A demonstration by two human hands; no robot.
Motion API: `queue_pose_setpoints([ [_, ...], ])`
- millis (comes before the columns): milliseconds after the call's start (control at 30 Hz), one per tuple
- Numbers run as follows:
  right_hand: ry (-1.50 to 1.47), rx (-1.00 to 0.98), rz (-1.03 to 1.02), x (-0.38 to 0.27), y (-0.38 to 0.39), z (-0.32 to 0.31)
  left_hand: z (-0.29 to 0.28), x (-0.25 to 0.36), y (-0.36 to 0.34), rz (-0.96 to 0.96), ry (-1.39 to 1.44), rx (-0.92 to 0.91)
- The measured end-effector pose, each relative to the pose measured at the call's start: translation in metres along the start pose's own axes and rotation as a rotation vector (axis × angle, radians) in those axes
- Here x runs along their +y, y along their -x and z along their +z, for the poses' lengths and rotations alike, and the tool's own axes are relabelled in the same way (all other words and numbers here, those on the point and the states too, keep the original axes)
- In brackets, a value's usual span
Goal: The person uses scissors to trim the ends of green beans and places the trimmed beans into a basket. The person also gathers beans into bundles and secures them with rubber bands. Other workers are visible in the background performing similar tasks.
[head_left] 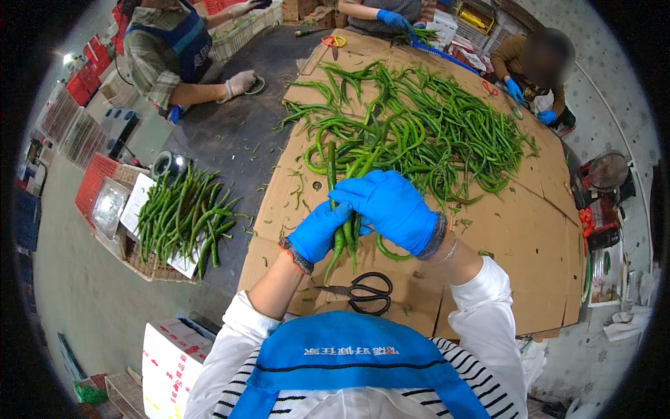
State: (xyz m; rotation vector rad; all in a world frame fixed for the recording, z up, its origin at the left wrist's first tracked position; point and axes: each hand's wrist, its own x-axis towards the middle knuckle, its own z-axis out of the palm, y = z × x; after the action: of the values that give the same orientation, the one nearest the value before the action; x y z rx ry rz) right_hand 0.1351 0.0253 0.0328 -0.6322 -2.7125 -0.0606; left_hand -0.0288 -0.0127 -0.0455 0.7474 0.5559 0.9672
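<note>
Both blue-gloved hands are together over the near part of the cardboard. My left hand (317, 229) is closed round a small bunch of long green chili peppers (340, 244), whose lower ends hang below the fingers. My right hand (394, 209) grips the same bunch from the other side, its fingers meeting the left thumb. Beyond them spreads a big heap of loose green chili peppers (447, 129). Black-handled scissors (368, 293) lie on the cardboard (530, 258) just below my hands.
At the left, more green peppers (183, 220) lie on a white tray (132, 202) by the dark tabletop (244, 160), near a roll of tape (164, 164). Orange-handled scissors (333, 42) lie at the far edge. Gloved co-workers (164, 56) stand around the table. A white carton (171, 363) is lower left.
</note>
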Motion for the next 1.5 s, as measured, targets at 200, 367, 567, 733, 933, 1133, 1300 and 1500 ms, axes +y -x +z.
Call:
queue_pose_setpoints([
  [200,-0.813,0.178,0.359,0.013,0.014,0.014,-0.003,-0.008,0.004,-0.088,0.024,0.092],
  [367,-0.575,0.355,0.854,0.114,0.068,0.047,-0.005,-0.002,0.003,-0.043,-0.008,0.171],
  [567,0.078,-0.023,0.734,0.176,0.117,0.110,-0.008,-0.005,-0.003,-0.048,0.055,0.122],
  [733,-0.541,0.505,0.813,0.200,0.101,0.055,-0.011,-0.007,-0.007,-0.079,0.069,0.124],
  [933,-1.017,0.635,0.772,0.168,0.070,-0.034,-0.012,-0.012,-0.007,-0.114,0.209,0.077],
  [1133,-0.524,0.483,0.305,0.057,0.031,-0.012,-0.009,-0.010,-0.010,-0.113,0.256,0.038],
  [1300,-0.440,0.346,0.231,-0.021,0.015,0.023,-0.012,-0.021,0.001,0.033,0.315,0.060],
  [1500,-0.330,0.375,0.218,-0.033,0.024,0.043,-0.022,-0.024,0.013,0.084,0.239,0.059],
])
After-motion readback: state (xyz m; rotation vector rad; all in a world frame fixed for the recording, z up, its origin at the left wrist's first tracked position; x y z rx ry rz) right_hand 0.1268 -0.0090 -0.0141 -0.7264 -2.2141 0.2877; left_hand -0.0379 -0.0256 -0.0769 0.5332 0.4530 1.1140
